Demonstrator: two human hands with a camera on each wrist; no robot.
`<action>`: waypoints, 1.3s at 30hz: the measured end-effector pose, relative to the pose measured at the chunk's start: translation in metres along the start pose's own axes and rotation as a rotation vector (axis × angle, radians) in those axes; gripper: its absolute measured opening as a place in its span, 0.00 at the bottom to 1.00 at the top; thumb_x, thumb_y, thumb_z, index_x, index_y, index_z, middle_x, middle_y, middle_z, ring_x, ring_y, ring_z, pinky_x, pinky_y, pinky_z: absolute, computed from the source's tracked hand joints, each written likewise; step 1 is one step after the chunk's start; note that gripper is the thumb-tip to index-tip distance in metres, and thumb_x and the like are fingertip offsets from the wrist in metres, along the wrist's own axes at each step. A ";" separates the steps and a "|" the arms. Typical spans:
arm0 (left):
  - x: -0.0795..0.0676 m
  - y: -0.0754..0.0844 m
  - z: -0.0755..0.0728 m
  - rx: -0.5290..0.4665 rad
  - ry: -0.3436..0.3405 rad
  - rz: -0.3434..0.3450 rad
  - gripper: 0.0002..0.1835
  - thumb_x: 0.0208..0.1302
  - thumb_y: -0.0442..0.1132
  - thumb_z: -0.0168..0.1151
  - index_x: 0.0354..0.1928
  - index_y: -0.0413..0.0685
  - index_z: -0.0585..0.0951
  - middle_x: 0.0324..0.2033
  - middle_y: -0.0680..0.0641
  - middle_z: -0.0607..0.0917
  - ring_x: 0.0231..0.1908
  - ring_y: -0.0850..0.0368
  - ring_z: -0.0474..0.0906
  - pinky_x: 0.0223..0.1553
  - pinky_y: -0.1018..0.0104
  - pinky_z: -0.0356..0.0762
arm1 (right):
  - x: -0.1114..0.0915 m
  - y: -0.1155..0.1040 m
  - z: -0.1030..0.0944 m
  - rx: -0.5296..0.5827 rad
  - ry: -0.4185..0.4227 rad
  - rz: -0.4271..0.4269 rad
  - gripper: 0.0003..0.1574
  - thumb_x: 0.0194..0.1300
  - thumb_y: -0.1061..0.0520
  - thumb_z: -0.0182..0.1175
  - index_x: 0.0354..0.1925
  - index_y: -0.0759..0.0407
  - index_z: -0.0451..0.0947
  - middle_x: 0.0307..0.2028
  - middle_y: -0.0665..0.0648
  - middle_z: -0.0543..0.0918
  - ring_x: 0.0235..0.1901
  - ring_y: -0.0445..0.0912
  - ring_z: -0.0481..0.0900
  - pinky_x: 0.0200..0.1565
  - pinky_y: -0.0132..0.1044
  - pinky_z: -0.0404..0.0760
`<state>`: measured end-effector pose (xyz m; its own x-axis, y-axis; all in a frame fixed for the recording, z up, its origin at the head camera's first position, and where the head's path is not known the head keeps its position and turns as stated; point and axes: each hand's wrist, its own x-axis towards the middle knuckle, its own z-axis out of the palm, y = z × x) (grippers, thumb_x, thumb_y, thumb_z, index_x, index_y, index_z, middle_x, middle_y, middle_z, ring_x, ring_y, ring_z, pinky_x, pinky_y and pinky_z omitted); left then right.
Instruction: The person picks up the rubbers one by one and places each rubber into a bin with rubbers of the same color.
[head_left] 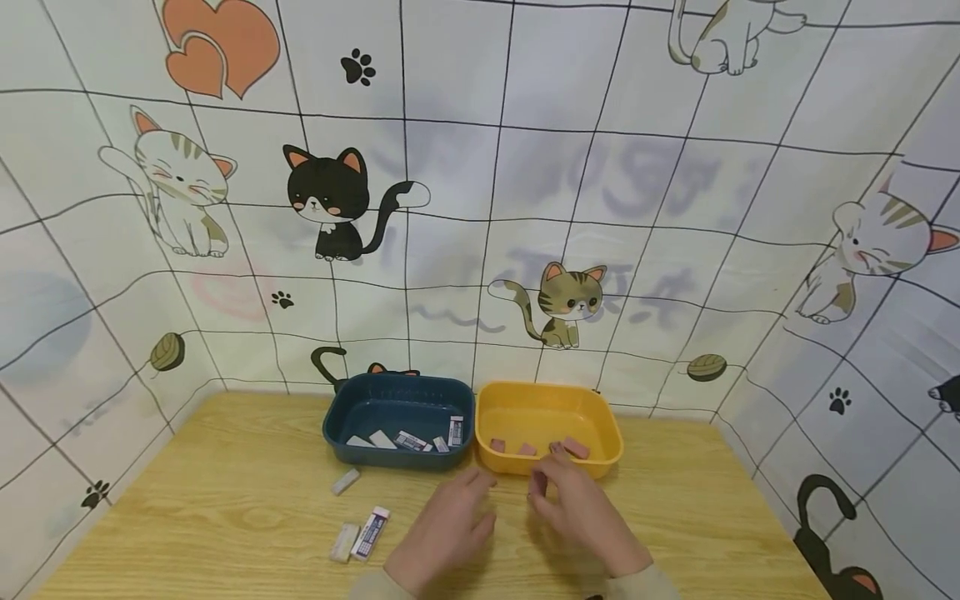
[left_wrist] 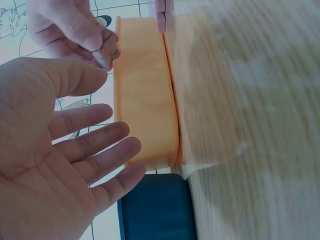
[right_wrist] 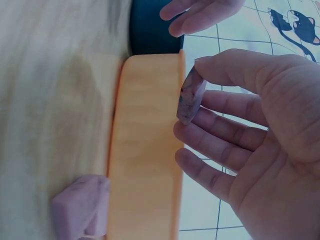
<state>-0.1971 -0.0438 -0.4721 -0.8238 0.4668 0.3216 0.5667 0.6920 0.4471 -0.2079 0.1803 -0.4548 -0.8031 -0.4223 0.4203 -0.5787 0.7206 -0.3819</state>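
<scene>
My right hand [head_left: 573, 508] pinches a smudged pink eraser [right_wrist: 191, 97] between thumb and fingers, just in front of the yellow tray [head_left: 611, 446]. My left hand [head_left: 446, 525] is spread with nothing in it, left of the right hand and above the table; its palm and straight fingers show in the left wrist view. Several pink erasers [head_left: 576, 447] lie inside the yellow tray. Another pink eraser [right_wrist: 80, 207] rests on the table by that tray in the right wrist view; my right hand hides that spot in the head view.
A dark blue tray [head_left: 333, 433] adjoins the yellow one and holds several white erasers [head_left: 412, 441], some in printed sleeves. On the wooden table [head_left: 187, 517], left of my hands, lie a small white eraser [head_left: 346, 482], a worn one [head_left: 345, 543] and a sleeved one [head_left: 371, 533]. A cat-patterned sheet stands behind.
</scene>
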 end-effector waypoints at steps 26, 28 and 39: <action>0.008 -0.013 -0.005 -0.039 -0.109 -0.082 0.19 0.68 0.39 0.66 0.58 0.41 0.82 0.55 0.44 0.83 0.54 0.49 0.80 0.59 0.49 0.80 | 0.069 0.010 -0.002 0.035 -0.106 0.267 0.19 0.66 0.56 0.70 0.52 0.63 0.82 0.38 0.49 0.81 0.44 0.51 0.81 0.56 0.49 0.82; 0.009 -0.013 -0.004 -0.040 -0.121 -0.096 0.19 0.68 0.39 0.66 0.59 0.41 0.82 0.56 0.44 0.83 0.55 0.49 0.80 0.60 0.49 0.79 | 0.075 0.011 0.000 0.043 -0.125 0.288 0.21 0.66 0.55 0.69 0.54 0.64 0.82 0.39 0.50 0.81 0.44 0.52 0.81 0.56 0.50 0.82; 0.011 -0.013 -0.006 -0.033 -0.115 -0.078 0.17 0.68 0.38 0.66 0.57 0.41 0.82 0.50 0.46 0.83 0.49 0.52 0.80 0.56 0.51 0.81 | 0.103 0.020 0.018 0.068 -0.182 0.319 0.20 0.67 0.57 0.67 0.53 0.68 0.82 0.40 0.54 0.82 0.43 0.49 0.78 0.55 0.49 0.82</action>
<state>-0.2132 -0.0510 -0.4697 -0.8606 0.4735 0.1876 0.4992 0.7113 0.4948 -0.3045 0.1415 -0.4345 -0.9532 -0.2773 0.1205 -0.2982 0.7964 -0.5262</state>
